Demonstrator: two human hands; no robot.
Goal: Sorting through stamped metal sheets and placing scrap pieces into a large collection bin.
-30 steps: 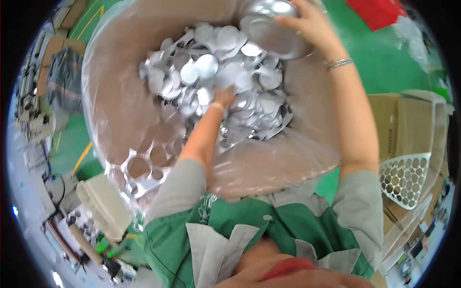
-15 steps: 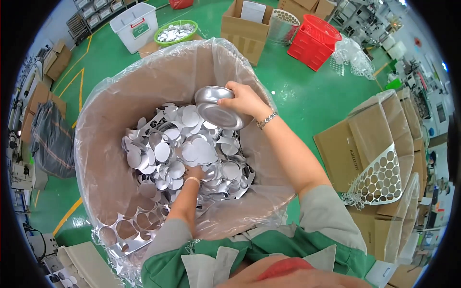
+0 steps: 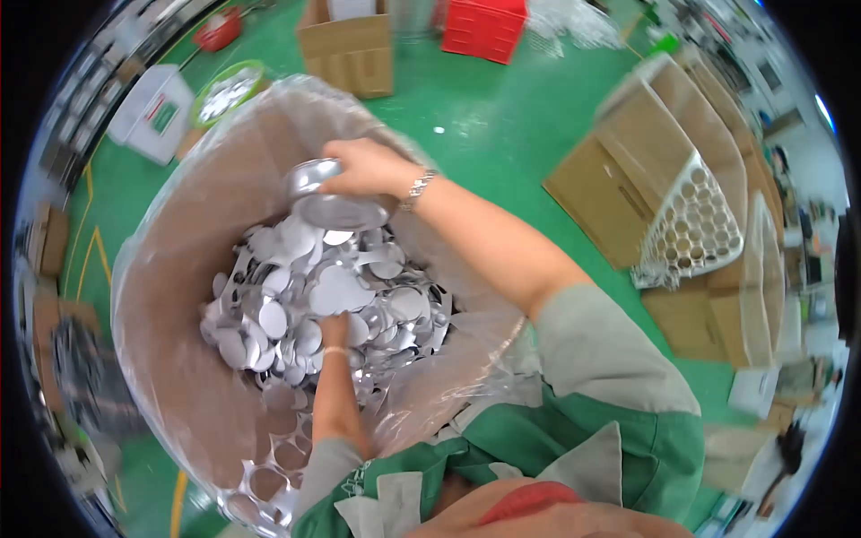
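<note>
The right hand has its grip closed on a shiny metal bowl, at twelve o'clock of the silvery discs heaped in a plastic-lined box. The left hand, at the bowl's six o'clock, reaches among them; I cannot tell how far its fingers close or whether they hold any.

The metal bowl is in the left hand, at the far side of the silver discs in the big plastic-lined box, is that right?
Not quite: the head view shows the metal bowl in the right hand, at the far side of the silver discs in the big plastic-lined box.
</note>
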